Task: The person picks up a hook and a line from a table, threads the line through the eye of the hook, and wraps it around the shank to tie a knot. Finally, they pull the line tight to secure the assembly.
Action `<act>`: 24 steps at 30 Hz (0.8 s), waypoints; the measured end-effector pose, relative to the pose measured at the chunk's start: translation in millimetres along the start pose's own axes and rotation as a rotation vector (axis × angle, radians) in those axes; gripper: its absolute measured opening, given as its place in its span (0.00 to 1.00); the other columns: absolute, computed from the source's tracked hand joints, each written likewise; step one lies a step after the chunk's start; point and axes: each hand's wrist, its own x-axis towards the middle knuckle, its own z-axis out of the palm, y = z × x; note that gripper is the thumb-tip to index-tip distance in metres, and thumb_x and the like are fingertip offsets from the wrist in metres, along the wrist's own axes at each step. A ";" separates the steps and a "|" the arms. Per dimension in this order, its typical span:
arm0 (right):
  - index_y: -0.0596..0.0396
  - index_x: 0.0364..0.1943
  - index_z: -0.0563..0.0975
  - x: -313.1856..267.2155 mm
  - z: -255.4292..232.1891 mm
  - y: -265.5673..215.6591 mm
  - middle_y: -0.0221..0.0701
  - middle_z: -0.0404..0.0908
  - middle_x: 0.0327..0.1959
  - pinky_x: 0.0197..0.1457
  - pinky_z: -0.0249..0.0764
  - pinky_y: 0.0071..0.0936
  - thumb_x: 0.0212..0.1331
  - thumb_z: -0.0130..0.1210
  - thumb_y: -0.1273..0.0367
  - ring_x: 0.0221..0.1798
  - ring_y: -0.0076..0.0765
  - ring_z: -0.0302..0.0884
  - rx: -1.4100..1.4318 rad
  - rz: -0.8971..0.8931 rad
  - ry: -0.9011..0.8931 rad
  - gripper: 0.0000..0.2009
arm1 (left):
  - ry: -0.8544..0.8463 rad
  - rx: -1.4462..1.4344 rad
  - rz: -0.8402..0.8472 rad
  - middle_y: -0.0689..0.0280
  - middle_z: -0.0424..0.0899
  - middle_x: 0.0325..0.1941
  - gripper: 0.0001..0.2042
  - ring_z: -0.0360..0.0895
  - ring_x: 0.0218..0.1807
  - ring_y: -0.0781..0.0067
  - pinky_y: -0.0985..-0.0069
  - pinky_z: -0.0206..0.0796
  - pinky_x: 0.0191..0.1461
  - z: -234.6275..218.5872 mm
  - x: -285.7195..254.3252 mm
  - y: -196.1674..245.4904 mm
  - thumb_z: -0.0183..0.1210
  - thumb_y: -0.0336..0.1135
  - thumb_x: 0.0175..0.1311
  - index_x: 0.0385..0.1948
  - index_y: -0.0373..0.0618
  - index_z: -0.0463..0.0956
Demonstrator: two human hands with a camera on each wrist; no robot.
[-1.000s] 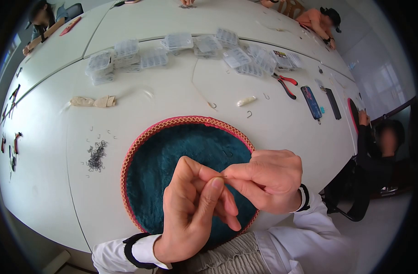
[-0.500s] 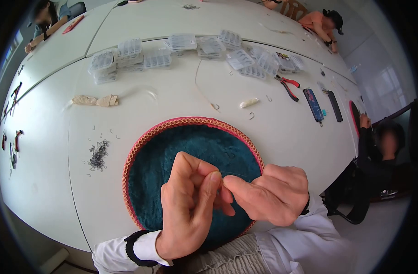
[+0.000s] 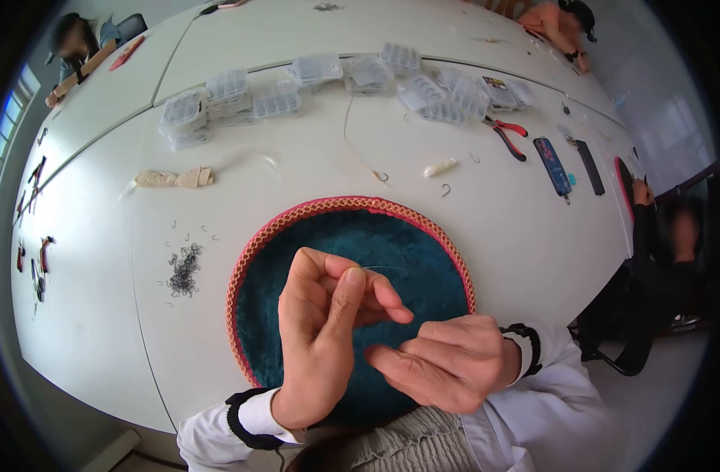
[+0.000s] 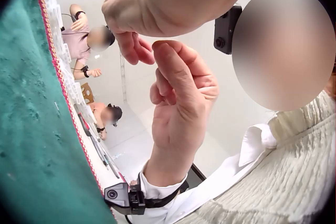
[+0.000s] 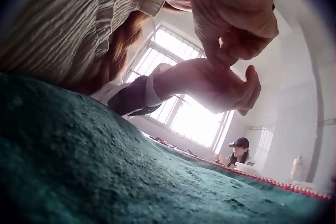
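Note:
Over a round teal plush mat (image 3: 297, 236) with a braided rim, my left hand (image 3: 320, 330) pinches a thin clear fishing line (image 3: 383, 268) between thumb and forefinger. A short end of it sticks out to the right of the fingertips. Its other fingers are loosely bent. Lower and to the right, apart from it, is my right hand (image 3: 446, 362), knuckles up. In the left wrist view the right hand (image 4: 178, 92) presses thumb to forefinger, on what looks like the same line, too fine to trace. The left hand (image 4: 142, 8) is above it there.
A pile of small dark hooks (image 3: 184, 271) lies left of the mat. Beyond are a cloth-wrapped bundle (image 3: 175, 178), a loose hook (image 3: 445, 189), a white roll (image 3: 441, 167), red-handled pliers (image 3: 508, 138), a blue case (image 3: 552, 165) and stacked clear boxes (image 3: 313, 69). Other people sit around.
My right hand has drawn away from the left fingertips, down toward my body. The left hand keeps its pinch and has risen slightly. The head view has shifted a little.

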 end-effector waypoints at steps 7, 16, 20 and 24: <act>0.60 0.24 0.76 -4.7 6.4 -5.9 0.24 0.64 0.16 0.19 0.62 0.11 0.35 0.54 0.74 0.20 0.20 0.63 -0.055 -0.083 -0.039 0.08 | -0.007 -0.129 -0.100 0.66 0.69 0.23 0.03 0.63 0.17 0.83 0.82 0.66 0.23 0.6 -2.2 0.9 0.41 0.30 0.67 0.33 0.44 0.59; 0.50 0.26 0.81 8.2 -16.7 -6.8 0.25 0.77 0.27 0.34 0.74 0.20 0.40 0.58 0.72 0.27 0.24 0.73 -0.053 -0.137 0.205 0.06 | -0.068 0.006 -0.043 0.68 0.68 0.20 0.03 0.53 0.17 0.91 0.90 0.44 0.17 -2.7 -2.5 4.4 0.42 0.27 0.67 0.33 0.42 0.58; 0.54 0.28 0.81 19.9 -24.7 20.9 0.28 0.77 0.25 0.24 0.63 0.18 0.30 0.66 0.73 0.24 0.26 0.70 0.137 0.225 0.264 0.13 | -0.113 0.043 0.037 0.67 0.69 0.20 0.03 0.56 0.18 0.91 0.91 0.47 0.18 1.2 -7.2 3.1 0.43 0.26 0.66 0.33 0.41 0.58; 0.56 0.26 0.81 16.4 -18.4 30.2 0.30 0.76 0.23 0.23 0.64 0.18 0.30 0.63 0.77 0.23 0.26 0.71 0.314 0.378 0.196 0.11 | -0.120 0.076 0.046 0.66 0.71 0.22 0.03 0.60 0.21 0.90 0.92 0.50 0.20 4.7 -12.0 5.4 0.43 0.24 0.65 0.33 0.40 0.58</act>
